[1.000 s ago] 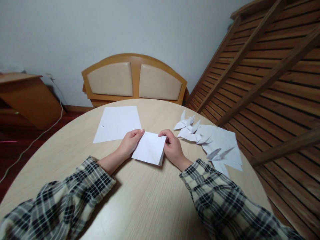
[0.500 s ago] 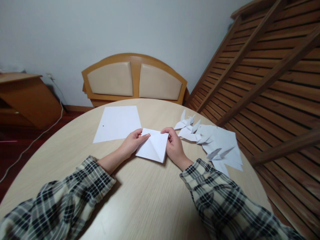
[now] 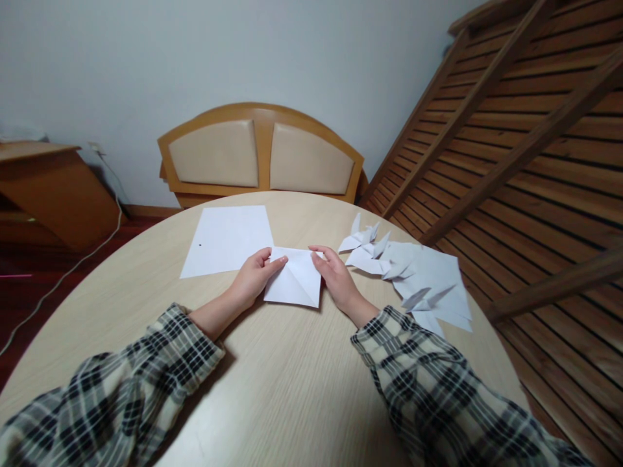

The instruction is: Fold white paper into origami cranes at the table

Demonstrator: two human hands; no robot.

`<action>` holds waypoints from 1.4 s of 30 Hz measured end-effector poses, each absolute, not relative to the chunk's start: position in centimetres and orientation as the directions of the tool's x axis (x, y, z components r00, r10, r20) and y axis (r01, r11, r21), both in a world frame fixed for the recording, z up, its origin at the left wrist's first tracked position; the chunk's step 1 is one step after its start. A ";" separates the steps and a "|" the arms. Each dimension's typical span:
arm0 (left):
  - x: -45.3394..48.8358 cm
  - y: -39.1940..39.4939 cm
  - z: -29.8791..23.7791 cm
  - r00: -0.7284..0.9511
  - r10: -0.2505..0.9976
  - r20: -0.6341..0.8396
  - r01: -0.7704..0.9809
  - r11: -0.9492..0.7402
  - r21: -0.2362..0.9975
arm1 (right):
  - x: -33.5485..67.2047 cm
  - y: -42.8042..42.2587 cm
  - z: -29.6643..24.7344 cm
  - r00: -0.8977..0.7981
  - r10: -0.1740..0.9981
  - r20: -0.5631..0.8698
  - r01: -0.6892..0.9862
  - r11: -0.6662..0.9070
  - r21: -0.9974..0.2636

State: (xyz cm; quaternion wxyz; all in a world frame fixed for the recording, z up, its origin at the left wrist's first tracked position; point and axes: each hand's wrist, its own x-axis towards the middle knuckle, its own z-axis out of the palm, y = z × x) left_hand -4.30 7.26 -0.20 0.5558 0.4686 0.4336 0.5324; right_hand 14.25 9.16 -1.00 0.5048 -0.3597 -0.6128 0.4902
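Observation:
A folded white paper square (image 3: 294, 280) with a diagonal crease is held between both hands over the table. My left hand (image 3: 252, 277) grips its left edge, thumb on top and fingers behind. At the upper right corner, my right hand (image 3: 338, 279) pinches the paper with the thumb on its face. Parts of the fingers are hidden behind the sheet. Several folded paper cranes (image 3: 372, 259) stand to the right of my right hand. Beyond my left hand lies a flat white sheet (image 3: 233, 237) with a small dark spot.
The round wooden table (image 3: 272, 389) carries everything. Under some of the cranes lie white paper sheets (image 3: 445, 272). A padded headboard (image 3: 263, 149) stands behind the table, and a slatted wooden frame (image 3: 525, 155) leans at the right. A cable (image 3: 78, 266) runs along the left.
The paper square has tilted and shifted slightly left. My right thumb has come onto its front face, and the right fingers have straightened behind its corner.

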 end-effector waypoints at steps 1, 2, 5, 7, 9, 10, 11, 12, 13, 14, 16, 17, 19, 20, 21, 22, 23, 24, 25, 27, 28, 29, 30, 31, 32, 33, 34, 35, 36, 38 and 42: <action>-4.3 7.2 -0.2 0.062 0.998 0.016 -0.190 -0.004 0.982 | 14.1 9.2 -1.0 -0.255 0.936 0.241 -0.077 0.229 -0.970; -4.3 7.2 -0.1 0.066 0.998 0.013 -0.194 0.000 0.981 | 14.0 9.3 -1.0 -0.269 0.937 0.224 -0.091 0.206 -0.974; -4.2 7.0 0.2 0.074 0.997 -0.003 -0.198 0.018 0.980 | 13.9 9.4 -1.0 -0.267 0.946 0.185 -0.087 0.167 -0.982; -4.2 7.0 0.3 0.080 0.997 -0.005 -0.190 0.020 0.982 | 14.0 9.4 -1.2 -0.250 0.954 0.167 -0.075 0.153 -0.985; -4.1 6.9 0.4 0.098 0.995 0.001 -0.194 0.018 0.981 | 14.1 9.5 -1.3 -0.226 0.960 0.167 -0.076 0.153 -0.985; -4.1 6.9 0.4 0.107 0.994 0.005 -0.199 0.016 0.980 | 14.1 9.6 -1.4 -0.211 0.963 0.170 -0.082 0.156 -0.984; -4.1 7.0 0.4 0.115 0.993 0.010 -0.203 0.014 0.979 | 14.2 9.6 -1.4 -0.194 0.966 0.174 -0.089 0.159 -0.983; -4.1 7.0 0.3 0.120 0.993 0.014 -0.202 0.011 0.979 | 14.2 9.7 -1.4 -0.176 0.968 0.176 -0.099 0.161 -0.982; -4.1 7.0 0.2 0.124 0.992 0.017 -0.197 0.008 0.980 | 14.2 9.7 -1.4 -0.158 0.971 0.177 -0.110 0.160 -0.981; -4.1 7.1 0.2 0.128 0.992 0.019 -0.189 0.006 0.982 | 14.2 9.8 -1.4 -0.143 0.974 0.174 -0.120 0.158 -0.980; -4.2 7.2 0.0 0.138 0.990 0.020 -0.180 0.005 0.984 | 14.2 9.8 -1.4 -0.123 0.979 0.165 -0.140 0.148 -0.979; -4.2 7.2 0.0 0.142 0.990 0.019 -0.182 0.008 0.983 | 14.2 9.8 -1.4 -0.118 0.980 0.162 -0.147 0.144 -0.978; -4.2 7.2 -0.1 0.140 0.990 0.017 -0.193 0.010 0.981 | 14.1 9.7 -1.2 -0.118 0.980 0.162 -0.153 0.143 -0.978; -4.2 7.3 -0.1 0.136 0.990 0.018 -0.196 0.009 0.981 | 14.1 9.6 -1.1 -0.121 0.979 0.165 -0.154 0.146 -0.977; -4.1 7.3 -0.1 0.132 0.991 0.019 -0.197 0.007 0.980 | 14.1 9.6 -1.0 -0.124 0.978 0.168 -0.155 0.148 -0.977; -4.1 7.3 -0.1 0.128 0.992 0.021 -0.194 0.004 0.981 | 14.1 9.5 -0.9 -0.128 0.977 0.171 -0.158 0.150 -0.976; -4.1 7.3 -0.1 0.125 0.992 0.023 -0.190 0.001 0.982 | 14.1 9.4 -0.8 -0.130 0.977 0.171 -0.163 0.149 -0.975; -4.1 7.3 0.0 0.124 0.992 0.024 -0.184 -0.001 0.983 | 14.1 9.4 -0.7 -0.130 0.977 0.169 -0.168 0.147 -0.975; -4.1 7.3 0.0 0.126 0.992 0.025 -0.180 -0.002 0.984 | 14.2 9.3 -0.7 -0.130 0.978 0.164 -0.172 0.140 -0.975; -4.1 7.3 -0.1 0.136 0.990 0.027 -0.169 -0.004 0.986 | 14.2 9.4 -0.6 -0.132 0.980 0.149 -0.181 0.123 -0.976; -4.2 7.3 -0.1 0.141 0.990 0.030 -0.159 -0.008 0.987 | 14.2 9.4 -0.6 -0.135 0.981 0.138 -0.188 0.112 -0.976; -4.2 7.4 -0.2 0.139 0.990 0.035 -0.142 -0.015 0.990 | 14.2 9.4 -0.6 -0.138 0.982 0.127 -0.197 0.099 -0.975; -4.3 7.4 -0.3 0.131 0.991 0.042 -0.121 -0.026 0.992 | 14.3 9.4 -0.6 -0.143 0.983 0.118 -0.205 0.087 -0.975; -4.3 7.4 -0.4 0.117 0.992 0.049 -0.094 -0.038 0.995 | 14.3 9.5 -0.5 -0.151 0.982 0.112 -0.212 0.078 -0.974; -4.3 7.5 -0.5 0.103 0.993 0.058 -0.065 -0.051 0.997 | 14.3 9.5 -0.5 -0.162 0.981 0.107 -0.217 0.070 -0.974; -4.4 7.5 -0.7 0.089 0.994 0.068 -0.038 -0.065 0.997 | 14.4 9.4 -0.5 -0.174 0.979 0.103 -0.219 0.063 -0.974; -4.4 7.5 -0.8 0.080 0.994 0.079 -0.012 -0.078 0.997 | 14.4 9.4 -0.4 -0.188 0.977 0.102 -0.222 0.059 -0.973; -4.5 7.6 -0.9 0.077 0.993 0.091 0.011 -0.092 0.996 | 14.4 9.3 -0.4 -0.201 0.974 0.101 -0.224 0.054 -0.973; -4.5 7.6 -1.0 0.076 0.992 0.105 0.032 -0.108 0.994 | 14.5 9.3 -0.3 -0.214 0.972 0.099 -0.227 0.049 -0.973; -4.6 7.7 -1.1 0.068 0.987 0.148 0.080 -0.153 0.985 | 14.5 9.1 -0.3 -0.232 0.968 0.098 -0.226 0.044 -0.973; -4.7 7.6 -1.0 0.028 0.964 0.264 0.233 -0.264 0.936 | 14.4 9.1 -0.2 -0.261 0.959 0.111 -0.165 0.069 -0.984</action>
